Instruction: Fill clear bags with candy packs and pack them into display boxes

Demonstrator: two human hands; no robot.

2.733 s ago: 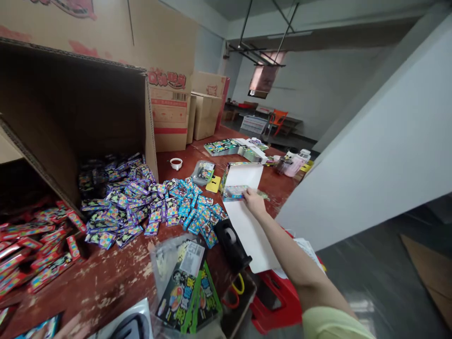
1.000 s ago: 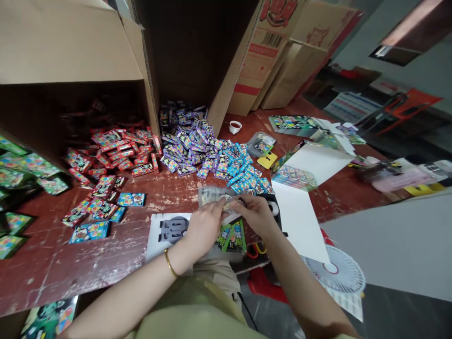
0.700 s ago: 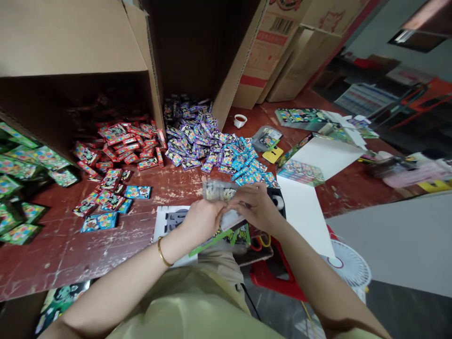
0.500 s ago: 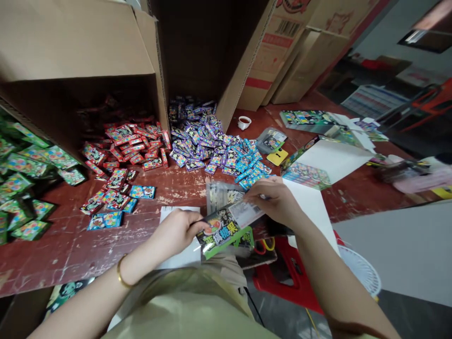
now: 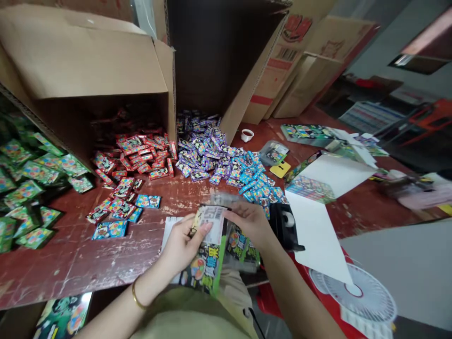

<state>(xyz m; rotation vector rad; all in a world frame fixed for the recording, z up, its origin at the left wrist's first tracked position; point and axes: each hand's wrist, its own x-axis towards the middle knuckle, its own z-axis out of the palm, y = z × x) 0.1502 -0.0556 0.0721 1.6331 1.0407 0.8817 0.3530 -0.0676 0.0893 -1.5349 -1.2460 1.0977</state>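
My left hand (image 5: 185,242) grips the left edge of a printed candy bag (image 5: 208,256), its thumb over the upper part. The bag hangs with its colourful print low and a pale barcode label near the top. My right hand (image 5: 249,223) pinches the bag's top right corner between thumb and fingers. Behind it, more clear bags with green print (image 5: 243,247) lie at the table's edge, partly hidden by my right hand. A white sheet (image 5: 169,230) lies under my left hand.
Red packets (image 5: 144,153), purple packets (image 5: 205,148) and green packets (image 5: 38,174) spill from cardboard boxes. Blue packets (image 5: 254,176) lie beyond my right hand, near a black tape dispenser (image 5: 284,226). A small white cup (image 5: 246,135) stands behind. A white fan (image 5: 356,292) is at lower right.
The bag has turned from lying slantwise to hanging upright, label end up. Both hands have come closer together. The view has shifted, and the black dispenser and more of the fan show.
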